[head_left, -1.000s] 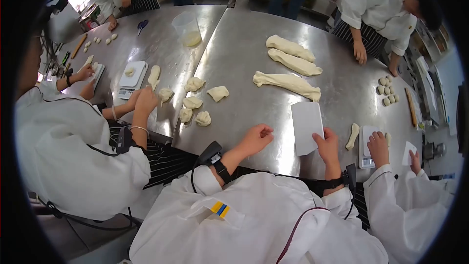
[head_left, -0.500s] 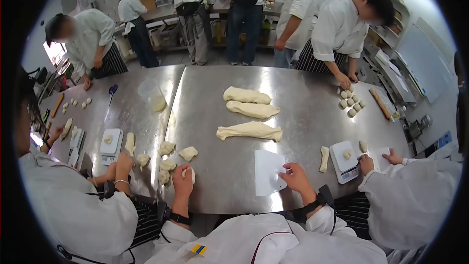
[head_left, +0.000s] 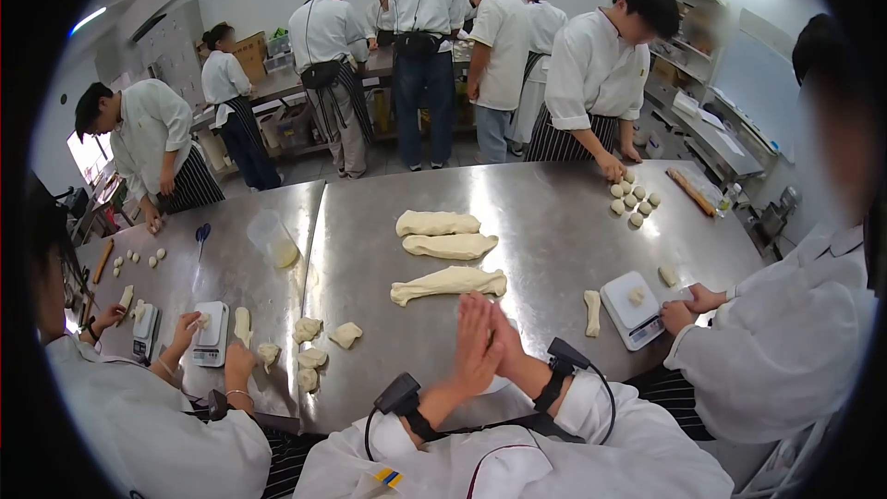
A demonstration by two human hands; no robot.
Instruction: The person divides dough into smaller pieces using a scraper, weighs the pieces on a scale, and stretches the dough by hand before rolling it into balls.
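Observation:
My left hand (head_left: 469, 351) and my right hand (head_left: 510, 351) are pressed palm to palm over the near edge of the steel table, fingers pointing up and forward. Whatever lies between the palms is hidden. A pale edge of the white sheet (head_left: 490, 387) shows under my wrists; the rest is covered. Just beyond my fingertips lies a long dough strip (head_left: 448, 285), with a second dough strip (head_left: 450, 246) and a third dough strip (head_left: 438, 223) farther back. Left of my hands sit several dough lumps, one of them a single lump (head_left: 346, 334).
A co-worker at right has hands beside a white scale (head_left: 632, 310) and a dough stick (head_left: 592, 313). Co-workers at left work around another scale (head_left: 211, 334). A plastic jug (head_left: 273, 238) stands far left; dough balls (head_left: 633, 200) and a rolling pin (head_left: 691, 191) lie far right.
My hands, apart before, have come together in the middle. The left held a small pale dough piece, now out of sight; the right has left the white sheet's edge. My view has tilted up.

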